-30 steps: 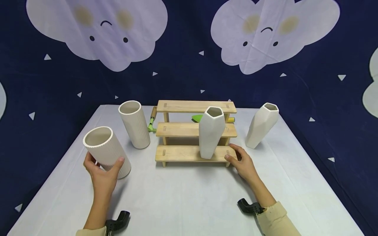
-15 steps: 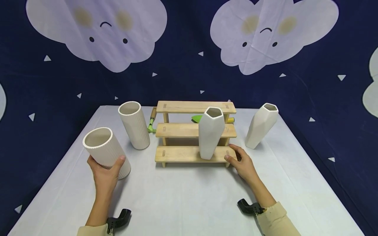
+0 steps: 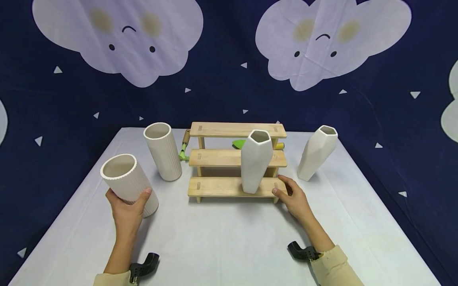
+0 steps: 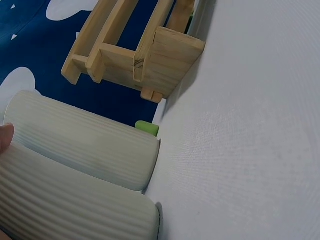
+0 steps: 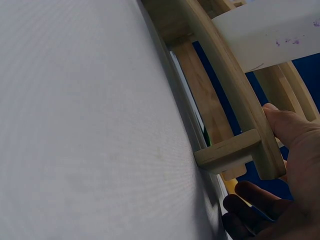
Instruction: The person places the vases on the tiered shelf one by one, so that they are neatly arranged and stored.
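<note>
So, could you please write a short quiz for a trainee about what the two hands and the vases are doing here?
1. True or false: the left hand grips a ribbed vase.
2. Which step of the wooden shelf carries the faceted vase? A) top B) middle C) bottom
3. What does the right hand touch?

Key: 1. True. 2. C, the bottom step. 3. The right end of the shelf's bottom step; its thumb lies on the board.

Left hand curled in a grip; right hand forward, thumb extended.
</note>
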A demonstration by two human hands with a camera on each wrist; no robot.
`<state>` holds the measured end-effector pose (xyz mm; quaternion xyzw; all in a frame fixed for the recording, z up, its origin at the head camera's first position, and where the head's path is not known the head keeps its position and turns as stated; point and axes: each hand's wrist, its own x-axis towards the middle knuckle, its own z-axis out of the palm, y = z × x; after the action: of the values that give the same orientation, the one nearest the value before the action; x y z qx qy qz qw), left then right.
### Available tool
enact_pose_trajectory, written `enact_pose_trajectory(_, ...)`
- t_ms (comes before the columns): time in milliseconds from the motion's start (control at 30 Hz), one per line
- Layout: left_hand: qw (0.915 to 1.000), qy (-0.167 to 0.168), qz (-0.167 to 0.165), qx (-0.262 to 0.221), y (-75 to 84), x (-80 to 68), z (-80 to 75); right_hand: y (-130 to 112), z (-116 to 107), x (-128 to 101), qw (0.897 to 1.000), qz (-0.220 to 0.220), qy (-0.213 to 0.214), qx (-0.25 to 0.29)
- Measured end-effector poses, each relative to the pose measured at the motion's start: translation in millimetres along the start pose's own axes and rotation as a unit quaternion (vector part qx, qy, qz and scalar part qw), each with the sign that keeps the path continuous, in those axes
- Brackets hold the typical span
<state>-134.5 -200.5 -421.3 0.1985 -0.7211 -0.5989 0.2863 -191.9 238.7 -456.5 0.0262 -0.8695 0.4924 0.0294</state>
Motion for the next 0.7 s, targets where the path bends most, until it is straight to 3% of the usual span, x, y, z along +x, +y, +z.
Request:
enact_pose_trajectory(233, 0.9998, 0.008, -0.002, -0.019, 1.5, -1.6, -0.8, -2, 1, -1, 1.0, 0.009, -0.004, 0.006)
enact_pose_trajectory(467, 0.9998, 0.009, -0.003, -0.017, 2.7, -1.9, -0.9, -23, -2, -8, 1.0, 0.008, -0.005, 0.016)
enact_pose_trajectory(700, 0.9994, 0.002, 0.001, -0.036, 10.3, -3.4, 1.4, -7, 0, -4, 1.0, -0.005, 0.002, 0.006)
